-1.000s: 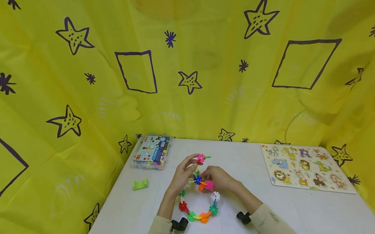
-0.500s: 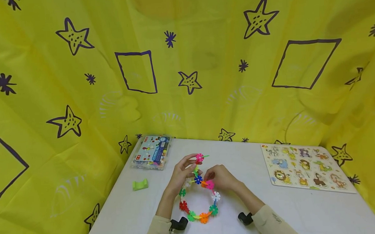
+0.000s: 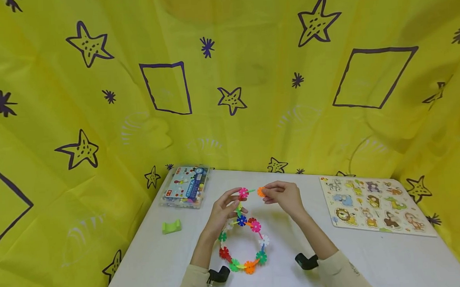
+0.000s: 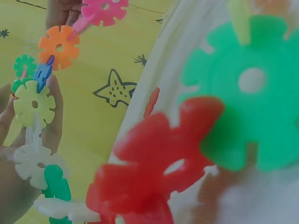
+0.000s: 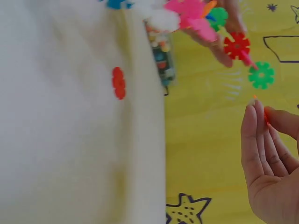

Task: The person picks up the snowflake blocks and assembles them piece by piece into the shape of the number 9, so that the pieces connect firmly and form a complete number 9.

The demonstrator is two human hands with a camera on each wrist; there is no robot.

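My left hand (image 3: 219, 213) holds a chain of coloured plastic snowflake discs (image 3: 261, 257) near its upper end. Below the hand, the chain hangs in a loop of red, green, orange, white and pink discs. A pink disc (image 3: 243, 193) and then a green disc (image 5: 261, 75) stick out at the free end, pointing right. My right hand (image 3: 286, 197) pinches a loose orange snowflake disc (image 3: 260, 191) between thumb and fingertips, a small gap away from the green disc. A separate red snowflake disc (image 5: 119, 83) lies on the table, partly behind the loop in the head view.
At the back left of the white table (image 3: 298, 261) sits a clear plastic box (image 3: 187, 185) with a printed label. A light green block (image 3: 172, 226) lies in front of it. To the right is a wooden animal puzzle board (image 3: 374, 205). A yellow patterned curtain (image 3: 268, 128) hangs behind.
My right hand has moved up and away from the loop and now shows an orange disc in its fingertips, facing the free end. My left hand stays nearly still with the chain.
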